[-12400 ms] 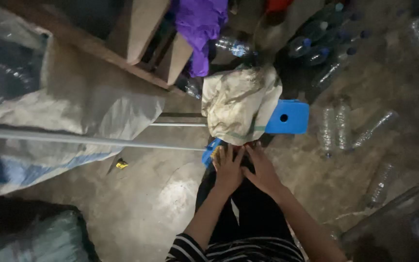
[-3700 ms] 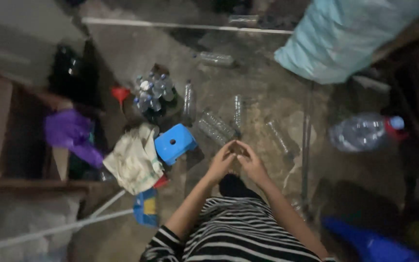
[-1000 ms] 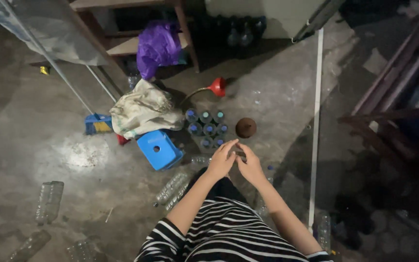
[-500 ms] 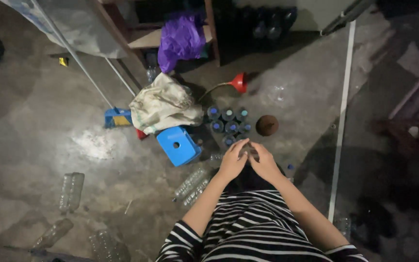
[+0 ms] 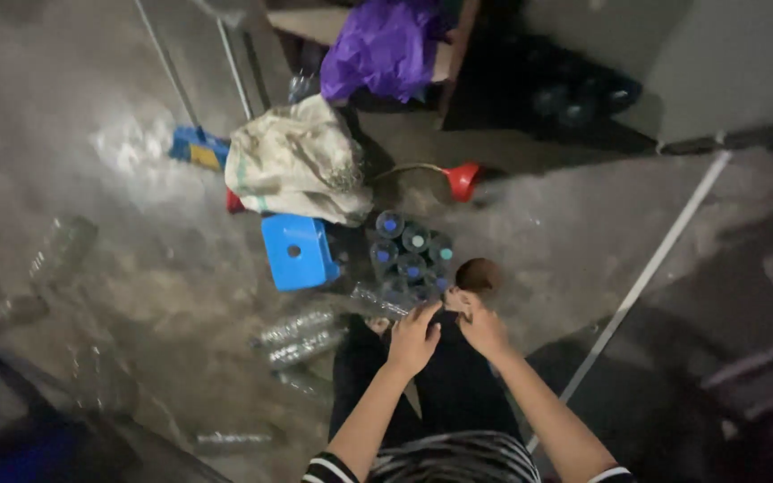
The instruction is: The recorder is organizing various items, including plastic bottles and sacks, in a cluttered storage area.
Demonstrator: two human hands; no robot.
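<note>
Since half a second ago the view has swung a little: the square blue plastic stool [image 5: 295,251] with a hole in its seat and the cluster of capped clear plastic bottles [image 5: 411,257] now lie closer in front of the hands, and the hands themselves stay pressed together low in the frame.

The left hand [image 5: 414,338] and the right hand [image 5: 480,327] meet at about 12 o'clock from the body, fingers curled toward each other over the dark trousers; whether they pinch something small between them cannot be told in the dim light. A round brown bowl-like object [image 5: 478,275] sits just beyond the right hand, at 1 o'clock. The upright bottles stand packed together at 12 o'clock, their blue and teal caps facing up.

At 11 o'clock a crumpled, dirty cream cloth sack [image 5: 295,163] lies slumped beside the stool. Farther off at 12 o'clock are a glossy purple plastic bag [image 5: 379,46] and a red plastic funnel [image 5: 463,179].

Empty clear bottles lying on their sides [image 5: 300,333] are scattered at 10 o'clock on the rough, stained concrete floor [image 5: 118,259]. A pale thin rod [image 5: 644,282] runs diagonally at 2 o'clock, edging open floor.
</note>
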